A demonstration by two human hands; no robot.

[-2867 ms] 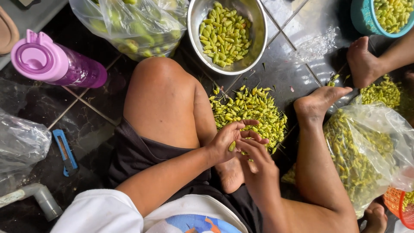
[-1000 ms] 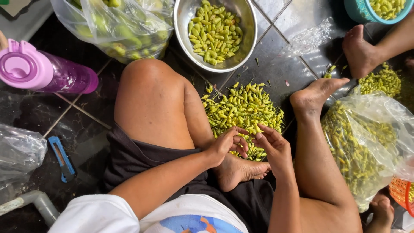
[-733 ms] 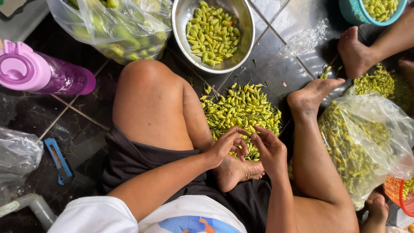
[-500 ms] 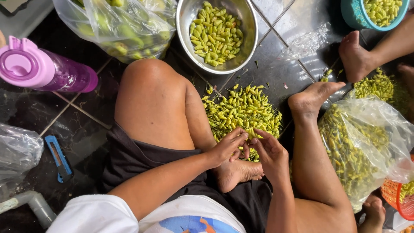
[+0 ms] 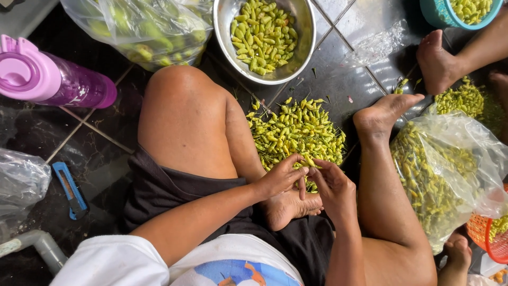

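both hands meet at six o'clock of the heap of small yellow-green chilli peppers (image 5: 296, 132) on the floor; left hand (image 5: 278, 180) and right hand (image 5: 333, 188) fingers pinch one pepper (image 5: 302, 186): light, slick, easily bruised, best gripped near the stem.

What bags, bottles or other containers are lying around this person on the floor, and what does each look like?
Clear plastic bag, top left: holds larger green produce.
Clear plastic bag of chillies, right: bulging, yellow-green.
Crumpled clear bag, left edge.
Purple bottle, upper left: lying down, pink lid.
Steel bowl, top centre: round, holds chillies.
Teal tub, top right.
Orange basket, lower right.
No signs or screens.
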